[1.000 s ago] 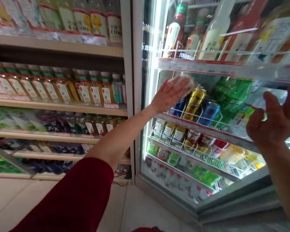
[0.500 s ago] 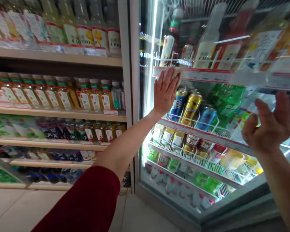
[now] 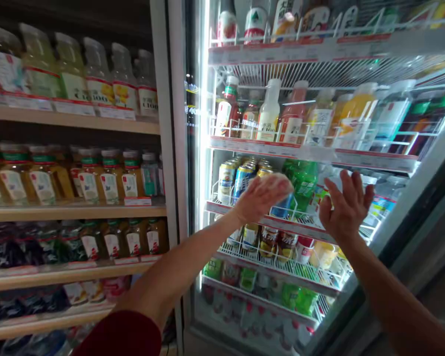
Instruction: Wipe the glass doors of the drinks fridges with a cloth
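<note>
My left hand (image 3: 257,198) is stretched out at the glass door of a lit drinks cooler, level with the shelf of cans. A pale cloth (image 3: 283,182) lies under its fingers; motion blurs both. Behind that hand, drink cans (image 3: 244,179) and green bottles (image 3: 304,185) stand on a wire shelf. To the right, my right hand (image 3: 344,205) is raised before the cooler with fingers spread, holding nothing. Whether it touches the glass I cannot tell.
Wooden shelves (image 3: 74,213) with rows of bottled drinks stand on the left, beside the cooler's grey frame (image 3: 174,163). Above my hands, a cooler shelf (image 3: 311,151) bears juice bottles. The dark door edge (image 3: 404,227) runs along the right.
My left hand has moved with the cloth from the shelf edge above the cans to lower in front of them. My right hand has come inward, leftward in view. The view has shifted.
</note>
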A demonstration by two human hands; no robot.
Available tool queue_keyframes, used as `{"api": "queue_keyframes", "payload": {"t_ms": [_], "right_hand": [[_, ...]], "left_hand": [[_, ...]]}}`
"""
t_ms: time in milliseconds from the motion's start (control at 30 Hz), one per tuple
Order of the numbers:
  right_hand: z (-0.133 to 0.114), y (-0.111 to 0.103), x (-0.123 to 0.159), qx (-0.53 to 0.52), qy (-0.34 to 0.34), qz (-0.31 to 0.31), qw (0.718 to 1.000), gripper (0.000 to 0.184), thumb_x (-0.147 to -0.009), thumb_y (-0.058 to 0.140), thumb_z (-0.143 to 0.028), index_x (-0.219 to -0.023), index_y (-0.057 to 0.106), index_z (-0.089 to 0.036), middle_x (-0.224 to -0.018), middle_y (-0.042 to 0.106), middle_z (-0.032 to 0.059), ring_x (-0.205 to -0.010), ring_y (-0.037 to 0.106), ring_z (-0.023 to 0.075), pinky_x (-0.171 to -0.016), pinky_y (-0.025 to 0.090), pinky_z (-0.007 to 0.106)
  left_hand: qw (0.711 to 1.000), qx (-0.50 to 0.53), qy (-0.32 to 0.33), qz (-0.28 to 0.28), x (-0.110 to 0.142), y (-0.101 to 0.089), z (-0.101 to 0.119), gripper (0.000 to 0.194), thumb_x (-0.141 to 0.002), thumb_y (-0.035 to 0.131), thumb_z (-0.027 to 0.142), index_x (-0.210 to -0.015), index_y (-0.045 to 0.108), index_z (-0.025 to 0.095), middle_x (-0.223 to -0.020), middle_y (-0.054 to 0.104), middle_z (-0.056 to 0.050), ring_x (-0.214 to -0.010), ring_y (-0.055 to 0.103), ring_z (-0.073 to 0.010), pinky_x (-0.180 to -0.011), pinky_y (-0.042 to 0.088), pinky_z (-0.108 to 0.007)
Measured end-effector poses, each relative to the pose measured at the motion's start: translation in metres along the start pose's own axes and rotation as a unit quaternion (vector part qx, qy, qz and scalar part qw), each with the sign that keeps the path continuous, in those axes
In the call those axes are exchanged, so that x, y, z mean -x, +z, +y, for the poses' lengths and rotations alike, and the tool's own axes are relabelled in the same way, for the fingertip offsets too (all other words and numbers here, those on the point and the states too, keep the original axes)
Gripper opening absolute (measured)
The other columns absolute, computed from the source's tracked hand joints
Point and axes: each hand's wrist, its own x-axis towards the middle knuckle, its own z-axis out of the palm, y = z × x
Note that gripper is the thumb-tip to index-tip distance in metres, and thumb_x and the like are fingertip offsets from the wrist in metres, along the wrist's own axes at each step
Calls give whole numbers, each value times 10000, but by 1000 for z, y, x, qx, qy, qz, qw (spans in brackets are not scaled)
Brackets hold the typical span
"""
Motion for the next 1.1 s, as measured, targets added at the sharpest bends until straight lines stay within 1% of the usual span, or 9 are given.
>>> {"api": "queue_keyframes", "payload": {"t_ms": [67, 167, 233, 300, 467, 633, 833, 1000, 1100], "right_hand": [[-1, -1, 0, 1, -1, 0, 1000, 435, -789, 499, -213, -1220, 554, -224, -1382, 453, 89, -1320, 356, 268, -1085, 245, 508], [-3, -2, -1, -5, -4, 13, 1000, 428, -778, 523, -194, -1203, 566, -213, -1371, 467, 90, -1316, 361, 266, -1094, 235, 493], [-4, -2, -2, -6, 1, 10, 1000, 418, -782, 519, -191, -1197, 570, -212, -1370, 468, 86, -1317, 360, 265, -1098, 230, 492], [-4, -2, -2, -3, 4, 6, 1000, 413, -787, 516, -197, -1196, 570, -214, -1374, 464, 81, -1317, 359, 265, -1100, 228, 491], [-4, -2, -2, 1, 12, 6, 1000, 400, -785, 515, -199, -1178, 584, -223, -1369, 471, 75, -1307, 377, 262, -1098, 240, 488], [-3, -1, -1, 6, 8, 7, 1000, 402, -778, 521, -208, -1174, 589, -204, -1367, 473, 84, -1304, 381, 268, -1096, 243, 492], [-4, -3, -2, 1, 12, 4, 1000, 409, -783, 514, -195, -1187, 573, -221, -1368, 472, 79, -1306, 379, 259, -1093, 248, 490], [-4, -3, -1, 8, 16, -10, 1000, 426, -781, 510, -200, -1204, 557, -235, -1385, 451, 80, -1310, 372, 268, -1091, 240, 507], [-3, -2, 0, 4, 11, -6, 1000, 447, -781, 515, -199, -1224, 537, -255, -1400, 434, 69, -1309, 375, 265, -1094, 235, 504]], "left_hand": [[998, 4, 55, -17, 3, -3, -7, 574, -873, 369, 176, -1401, 237, 361, -1485, 275, 78, -1405, 91, -137, -1162, 144, -396], [972, -44, -207, 102, 9, -13, -43, 536, -885, 335, 178, -1401, 265, 302, -1494, 263, 20, -1411, 58, -164, -1157, 152, -429], [941, -61, -294, 153, 14, -17, -58, 520, -898, 274, 184, -1414, 240, 126, -1499, 213, -133, -1411, 2, -246, -1134, 126, -541], [955, -51, -260, 136, 22, -14, -51, 517, -892, 306, 209, -1407, 274, 177, -1476, 286, -101, -1411, 33, -241, -1134, 178, -523], [998, 30, 47, -24, 34, -6, -22, 577, -868, 392, 199, -1396, 243, 378, -1434, 375, 55, -1387, 196, -154, -1153, 230, -411], [971, 2, -208, 118, 16, -15, -42, 586, -874, 359, 196, -1435, 198, 247, -1493, 257, -34, -1410, 26, -240, -1143, 174, -532], [997, 17, 72, 29, -3, -16, -36, 571, -877, 376, 191, -1408, 230, 342, -1447, 355, 55, -1403, 117, -159, -1161, 184, -439], [959, -24, -219, 180, -33, -26, -71, 535, -890, 307, 179, -1420, 245, 216, -1485, 277, -55, -1411, 34, -213, -1151, 150, -515], [982, -21, -122, 144, -35, -22, -57, 517, -886, 347, 193, -1399, 295, 236, -1469, 315, -36, -1410, 18, -201, -1154, 173, -478]]}}
